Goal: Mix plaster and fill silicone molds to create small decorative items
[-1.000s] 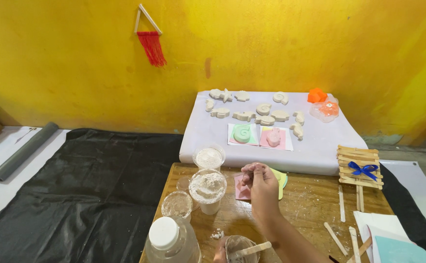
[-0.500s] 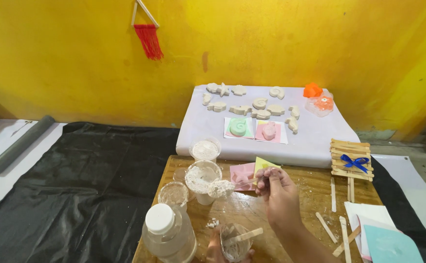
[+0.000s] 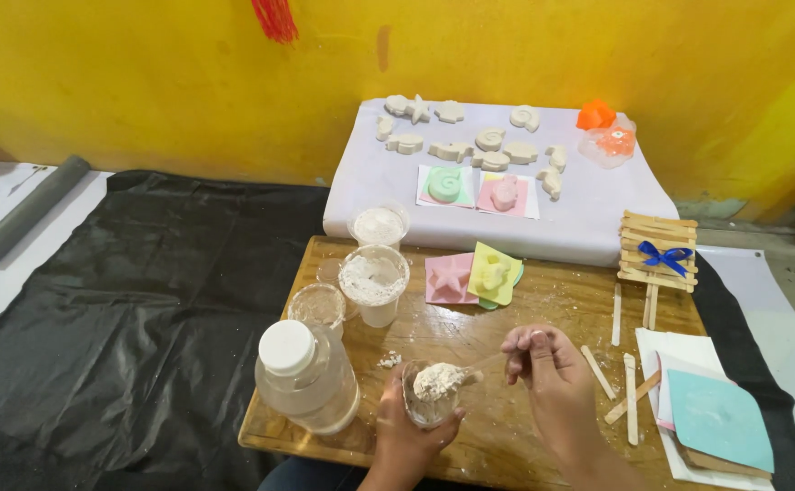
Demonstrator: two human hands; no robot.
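Note:
My left hand (image 3: 411, 432) grips a small clear plastic cup (image 3: 429, 393) with white powder in it, near the front of the low wooden table (image 3: 543, 318). My right hand (image 3: 547, 373) pinches a wooden stick (image 3: 481, 364) whose tip sits in the powder. A clear bottle with a white cap (image 3: 305, 375) stands just left of the cup. Behind it are cups holding white powder (image 3: 375, 280) (image 3: 379, 224) and an empty-looking cup (image 3: 316, 305). A pink star mould (image 3: 450, 278) and a yellow mould (image 3: 495, 271) lie further back.
Loose wooden sticks (image 3: 629, 382), a stick raft with a blue bow (image 3: 657, 251) and coloured paper sheets (image 3: 715, 414) lie on the right. White plaster shapes (image 3: 479, 145) rest on a white sheet (image 3: 588, 218) by the yellow wall. Black plastic (image 3: 143, 291) covers the floor on the left.
My right hand came back from the moulds toward me and now holds the stick in the cup. The view has tilted down and closer to the table.

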